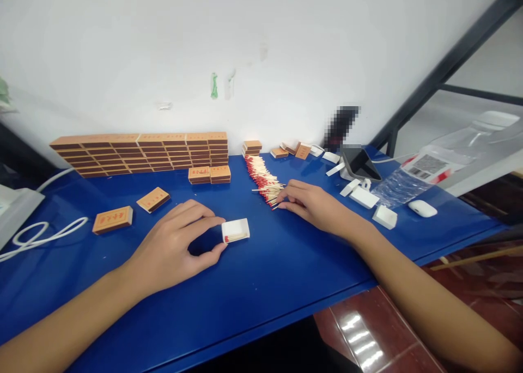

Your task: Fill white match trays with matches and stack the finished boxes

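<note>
My left hand [180,242] rests on the blue table [261,275] and pinches a small white matchbox tray [236,230] between thumb and forefinger; a few matches lie in the tray. To the right, my right hand [312,203] reaches into the near end of a long pile of red-tipped matches [263,177], its fingertips closed on several matches.
A long stack of orange matchboxes [139,152] lines the wall. Loose matchboxes [113,219] lie at left, more [209,173] in the middle. Empty white trays [384,216], a phone on a stand [359,163], an earbud case [422,208], a plastic bag [412,177] and a white cable [41,234] lie around.
</note>
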`<state>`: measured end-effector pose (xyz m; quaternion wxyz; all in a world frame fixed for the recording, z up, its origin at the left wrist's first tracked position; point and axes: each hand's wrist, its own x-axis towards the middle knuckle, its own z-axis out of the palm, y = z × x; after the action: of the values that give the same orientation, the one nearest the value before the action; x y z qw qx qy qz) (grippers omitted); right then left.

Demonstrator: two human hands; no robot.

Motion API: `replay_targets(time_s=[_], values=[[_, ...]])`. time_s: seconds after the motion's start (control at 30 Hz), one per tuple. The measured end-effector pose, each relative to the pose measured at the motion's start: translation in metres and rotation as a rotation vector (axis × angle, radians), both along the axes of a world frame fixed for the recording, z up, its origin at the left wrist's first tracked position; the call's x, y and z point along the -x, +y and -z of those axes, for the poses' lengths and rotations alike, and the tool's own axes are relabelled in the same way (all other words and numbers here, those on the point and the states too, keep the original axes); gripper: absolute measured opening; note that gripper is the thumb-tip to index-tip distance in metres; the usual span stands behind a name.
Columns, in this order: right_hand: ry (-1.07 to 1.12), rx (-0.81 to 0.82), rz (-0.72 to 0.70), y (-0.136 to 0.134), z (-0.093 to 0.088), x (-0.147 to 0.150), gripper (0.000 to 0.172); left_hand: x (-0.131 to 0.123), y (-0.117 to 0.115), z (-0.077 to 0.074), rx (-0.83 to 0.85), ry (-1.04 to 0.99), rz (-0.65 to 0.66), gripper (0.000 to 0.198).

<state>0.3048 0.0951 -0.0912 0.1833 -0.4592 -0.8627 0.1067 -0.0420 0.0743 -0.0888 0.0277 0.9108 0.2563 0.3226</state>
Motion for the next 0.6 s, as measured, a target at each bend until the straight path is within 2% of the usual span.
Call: replay_targets(time_s=[0.23, 0.6], values=[[0.001, 0.023, 0.011, -0.0016, -0.0035, 0.0024, 0.025, -0.0001, -0.001, -0.0019, -0.002, -0.001, -0.002, 0.024], [0.012, 0.008, 0.005, 0.0016, 0.0015, 0.0004, 0.023, 0.0018, -0.0006, -0.0006, 0.027, 0.006, -0.007, 0.026]])
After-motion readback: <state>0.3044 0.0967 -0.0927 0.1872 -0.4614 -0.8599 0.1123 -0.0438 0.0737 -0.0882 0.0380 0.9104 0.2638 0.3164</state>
